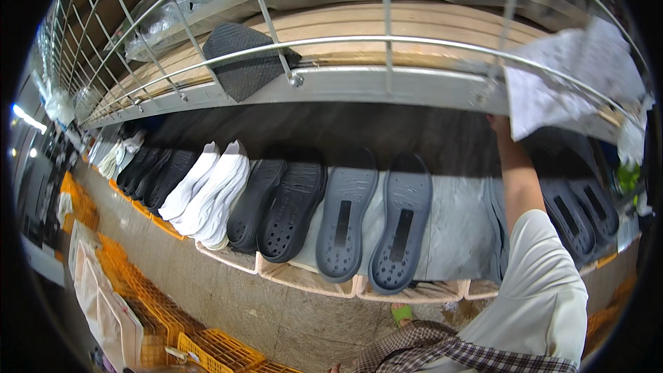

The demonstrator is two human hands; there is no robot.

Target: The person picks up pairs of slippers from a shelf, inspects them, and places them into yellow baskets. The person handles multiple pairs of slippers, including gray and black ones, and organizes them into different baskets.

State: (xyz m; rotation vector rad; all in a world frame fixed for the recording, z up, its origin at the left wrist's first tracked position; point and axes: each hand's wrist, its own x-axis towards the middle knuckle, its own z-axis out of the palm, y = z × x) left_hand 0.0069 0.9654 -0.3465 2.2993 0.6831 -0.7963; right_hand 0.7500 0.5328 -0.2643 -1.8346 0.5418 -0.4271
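Note:
My right arm, in a pale short sleeve, reaches up to the shelf edge. Only a sliver of my right hand (498, 124) shows beside a hanging white paper (552, 97); shelf and paper hide its fingers. At the bottom edge a small bit of skin (334, 368) may be my left hand, too little to read. Below the shelf, a grey surface bears a pair of grey shoe soles with holes (400, 228), a black pair (293, 207), and white ones (221, 193). More grey soles (573, 217) lie right of my arm.
Overhead runs a wire-mesh rack (387, 40) with a wooden board and a dark cloth piece (238, 59). Lined baskets (311, 281) stand under the row of soles. Orange crates (221, 349) are stacked at the lower left. A green shoe (402, 314) is on the floor.

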